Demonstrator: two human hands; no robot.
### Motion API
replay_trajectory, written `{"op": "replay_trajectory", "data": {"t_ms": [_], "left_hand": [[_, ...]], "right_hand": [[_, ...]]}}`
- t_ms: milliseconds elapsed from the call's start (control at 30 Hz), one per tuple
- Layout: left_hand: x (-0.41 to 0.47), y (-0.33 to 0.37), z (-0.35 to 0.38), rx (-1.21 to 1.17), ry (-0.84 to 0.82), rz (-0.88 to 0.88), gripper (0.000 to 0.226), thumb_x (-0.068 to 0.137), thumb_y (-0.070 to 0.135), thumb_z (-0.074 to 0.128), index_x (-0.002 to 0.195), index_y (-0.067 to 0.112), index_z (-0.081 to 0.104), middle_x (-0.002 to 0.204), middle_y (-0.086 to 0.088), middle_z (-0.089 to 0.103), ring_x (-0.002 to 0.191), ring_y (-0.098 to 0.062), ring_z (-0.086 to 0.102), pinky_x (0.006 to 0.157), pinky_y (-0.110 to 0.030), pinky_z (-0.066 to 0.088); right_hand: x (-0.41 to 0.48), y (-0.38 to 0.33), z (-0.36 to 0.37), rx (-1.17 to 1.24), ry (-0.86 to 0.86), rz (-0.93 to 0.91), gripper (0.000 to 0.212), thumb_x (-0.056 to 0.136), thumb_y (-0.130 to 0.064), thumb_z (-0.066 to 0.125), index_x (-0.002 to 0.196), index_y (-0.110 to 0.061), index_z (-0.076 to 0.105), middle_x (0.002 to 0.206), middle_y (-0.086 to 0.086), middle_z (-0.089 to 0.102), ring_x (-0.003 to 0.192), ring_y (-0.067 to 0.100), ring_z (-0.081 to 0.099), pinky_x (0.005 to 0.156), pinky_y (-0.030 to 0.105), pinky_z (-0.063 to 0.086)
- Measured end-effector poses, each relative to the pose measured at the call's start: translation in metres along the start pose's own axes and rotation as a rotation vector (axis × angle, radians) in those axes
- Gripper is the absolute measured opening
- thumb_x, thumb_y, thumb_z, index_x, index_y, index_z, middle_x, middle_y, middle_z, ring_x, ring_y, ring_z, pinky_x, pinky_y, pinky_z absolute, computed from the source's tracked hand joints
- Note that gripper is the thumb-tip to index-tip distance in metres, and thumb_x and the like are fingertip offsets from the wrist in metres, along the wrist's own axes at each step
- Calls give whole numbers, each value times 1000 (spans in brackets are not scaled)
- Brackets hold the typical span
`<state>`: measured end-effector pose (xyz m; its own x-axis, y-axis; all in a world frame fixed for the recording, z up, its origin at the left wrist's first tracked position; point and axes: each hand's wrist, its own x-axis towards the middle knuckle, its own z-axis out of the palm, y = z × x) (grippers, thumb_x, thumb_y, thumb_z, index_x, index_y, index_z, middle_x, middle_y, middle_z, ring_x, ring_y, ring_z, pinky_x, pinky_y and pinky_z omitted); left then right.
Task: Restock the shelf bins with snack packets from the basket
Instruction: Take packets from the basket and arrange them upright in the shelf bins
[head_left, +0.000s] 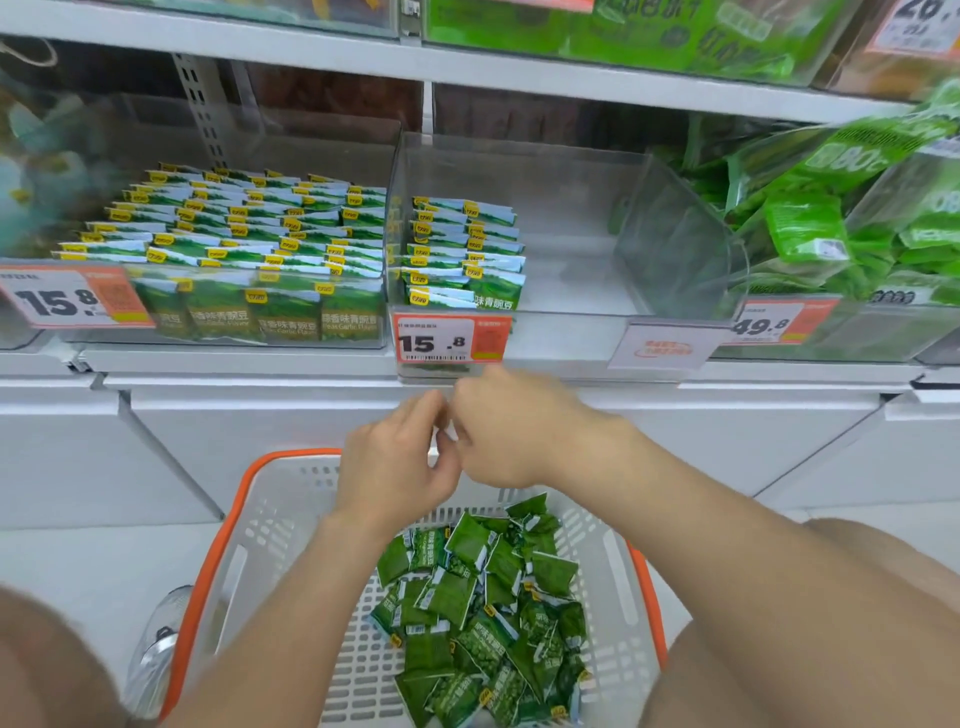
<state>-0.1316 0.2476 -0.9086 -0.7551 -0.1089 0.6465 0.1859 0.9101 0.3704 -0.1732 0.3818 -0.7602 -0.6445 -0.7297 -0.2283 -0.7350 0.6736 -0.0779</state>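
A white basket (270, 525) with an orange rim stands below me, and a loose heap of small green snack packets (483, 608) lies in it. My left hand (395, 462) and my right hand (506, 426) hover together above the basket's far edge, fingertips nearly touching. Their fingers are loosely curled and I see no packet in either. On the shelf, the left clear bin (244, 312) is filled with neat rows of the same packets. The middle clear bin (571, 234) holds two short rows of packets (462, 254) at its left side.
A bin of larger green bags (831, 228) sits at the right on the same shelf. Orange price tags (449, 340) hang on the bin fronts. White cabinet fronts (260, 431) run below the shelf. My knees flank the basket, and a shoe (156, 644) shows at its left.
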Motion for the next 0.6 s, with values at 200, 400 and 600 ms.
{"op": "replay_trajectory", "data": {"t_ms": [200, 400, 600], "left_hand": [[-64, -46, 45, 205, -650, -286, 15, 92, 34, 50, 80, 25, 49, 67, 7, 54, 65, -21, 59, 53, -30, 39], [-124, -78, 80, 353, -1185, -521, 12, 99, 22, 51, 101, 14, 61, 106, -5, 60, 92, -27, 64, 73, -35, 50], [-152, -110, 113, 184, -1231, -569, 60, 95, 0, 56, 150, 9, 35, 159, -10, 26, 129, -36, 55, 102, -50, 50]], "right_hand": [[18, -4, 46, -114, -282, -40, 33, 96, -9, 51, 69, -20, 36, 77, 0, 38, 59, 16, 41, 49, 29, 30], [41, -5, 66, -118, -393, -112, 6, 95, -5, 50, 97, -10, 53, 87, 4, 47, 64, 19, 52, 51, 30, 38], [51, -3, 80, -153, -437, -104, 31, 94, -2, 48, 72, -18, 34, 80, 3, 41, 63, 18, 47, 62, 33, 46]]}}
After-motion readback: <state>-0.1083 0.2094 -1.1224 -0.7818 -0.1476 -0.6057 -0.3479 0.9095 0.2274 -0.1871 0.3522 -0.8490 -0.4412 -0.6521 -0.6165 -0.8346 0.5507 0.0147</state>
